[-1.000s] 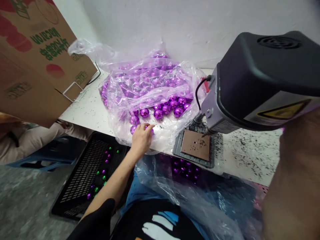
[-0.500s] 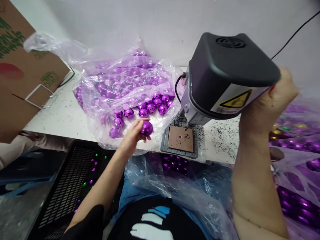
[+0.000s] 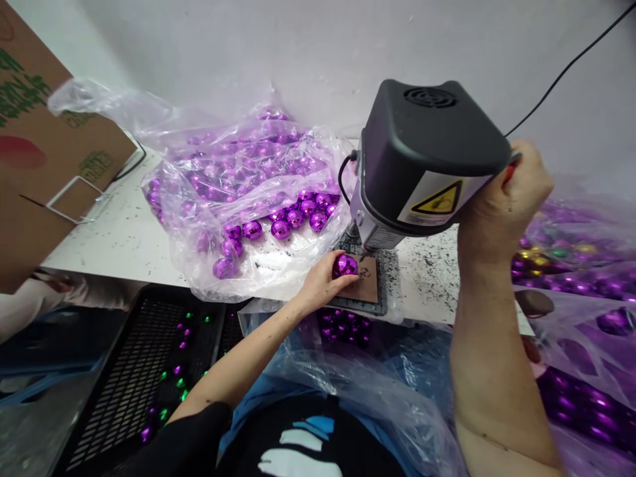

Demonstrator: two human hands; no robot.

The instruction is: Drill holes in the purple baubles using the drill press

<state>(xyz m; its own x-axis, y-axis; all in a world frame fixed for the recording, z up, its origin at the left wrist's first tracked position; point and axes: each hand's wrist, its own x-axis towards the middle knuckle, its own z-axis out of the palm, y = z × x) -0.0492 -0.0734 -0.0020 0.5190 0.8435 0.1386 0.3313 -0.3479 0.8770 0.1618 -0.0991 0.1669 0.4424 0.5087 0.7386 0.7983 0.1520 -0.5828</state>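
A shiny purple faceted ball (image 3: pixel 345 265) is pinched between the thumb and fingers of my left hand (image 3: pixel 319 286). It is over the brown square pad (image 3: pixel 368 285) on the base of a small drill press (image 3: pixel 437 149), close beside the drill tip. My right hand (image 3: pixel 511 192) is closed at the right side of the press head, around a lever (image 3: pixel 509 173) of which only a red and grey bit shows. Left of the press, a clear plastic bag (image 3: pixel 199 205) full of similar purple balls lies open toward me.
Dark shavings litter the white table (image 3: pixel 427 291). A cardboard box (image 3: pixel 44 165) stands at the left. Below is a black crate (image 3: pixel 119 371) with green and purple balls. Bags of purple balls (image 3: pixel 571 265) lie at right, near part of another person's hand (image 3: pixel 532 350).
My left hand has carried the purple ball rightward from in front of the bag to the pad under the drill. My right hand stays at the lever. The view has shifted slightly.
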